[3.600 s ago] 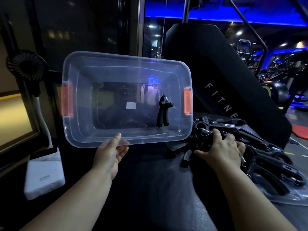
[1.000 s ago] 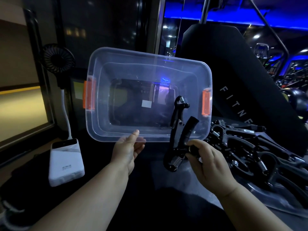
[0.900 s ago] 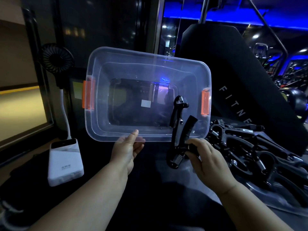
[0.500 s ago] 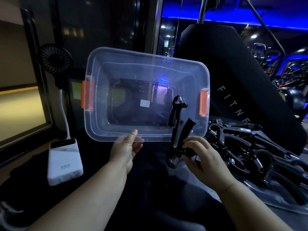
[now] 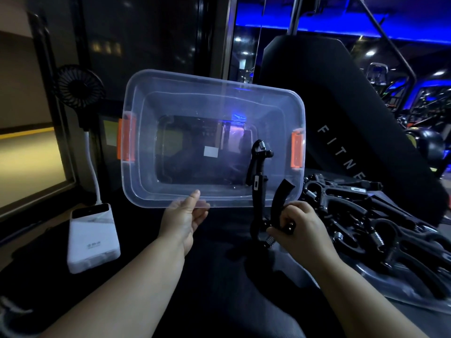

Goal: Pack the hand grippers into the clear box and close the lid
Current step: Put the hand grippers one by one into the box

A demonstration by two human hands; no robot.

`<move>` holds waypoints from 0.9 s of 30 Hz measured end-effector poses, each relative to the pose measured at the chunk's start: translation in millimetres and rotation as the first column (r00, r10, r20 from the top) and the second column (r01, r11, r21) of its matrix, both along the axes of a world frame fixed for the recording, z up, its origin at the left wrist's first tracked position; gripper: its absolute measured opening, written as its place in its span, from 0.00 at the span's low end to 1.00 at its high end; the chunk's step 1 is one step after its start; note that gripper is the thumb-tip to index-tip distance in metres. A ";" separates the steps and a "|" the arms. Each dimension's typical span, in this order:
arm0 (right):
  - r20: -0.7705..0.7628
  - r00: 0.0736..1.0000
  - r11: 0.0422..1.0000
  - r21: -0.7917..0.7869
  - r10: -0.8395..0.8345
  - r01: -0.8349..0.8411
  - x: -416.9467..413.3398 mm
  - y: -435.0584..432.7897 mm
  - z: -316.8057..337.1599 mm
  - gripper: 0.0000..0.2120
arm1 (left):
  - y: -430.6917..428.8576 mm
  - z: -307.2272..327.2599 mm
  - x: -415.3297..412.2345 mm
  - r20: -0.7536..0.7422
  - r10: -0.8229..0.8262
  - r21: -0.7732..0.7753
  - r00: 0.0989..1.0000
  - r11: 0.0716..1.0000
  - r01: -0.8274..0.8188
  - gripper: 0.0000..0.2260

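i saw the left hand (image 5: 184, 221) holding the near rim of the clear box (image 5: 212, 140), thumb on top and the fingers closed under the edge. the box was tilted up on its side, so its open side faced the camera, and it had an orange latch (image 5: 126, 139) at each end. one black hand gripper (image 5: 258, 162) stood inside the box, near the right end. the right hand (image 5: 300, 224) had its fingers clamped on a second hand gripper (image 5: 268, 213), by the spring end, with its two handles pointing up just in front of the box rim. a pile of hand grippers (image 5: 371, 220) lay at the right. a white power bank (image 5: 93, 236) with a small fan (image 5: 79, 86) stood at the left.
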State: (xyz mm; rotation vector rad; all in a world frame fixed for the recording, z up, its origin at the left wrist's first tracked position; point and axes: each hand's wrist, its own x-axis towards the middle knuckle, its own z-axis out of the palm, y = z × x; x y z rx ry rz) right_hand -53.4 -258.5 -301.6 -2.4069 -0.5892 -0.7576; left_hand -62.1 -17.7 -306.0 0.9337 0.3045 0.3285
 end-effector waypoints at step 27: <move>-0.266 0.956 0.992 -0.044 -0.124 0.116 90.0 63.0 72.0 0.18 | 4.5 0.8 2.1 -0.017 -0.025 -0.054 1.000 0.998 0.024 0.06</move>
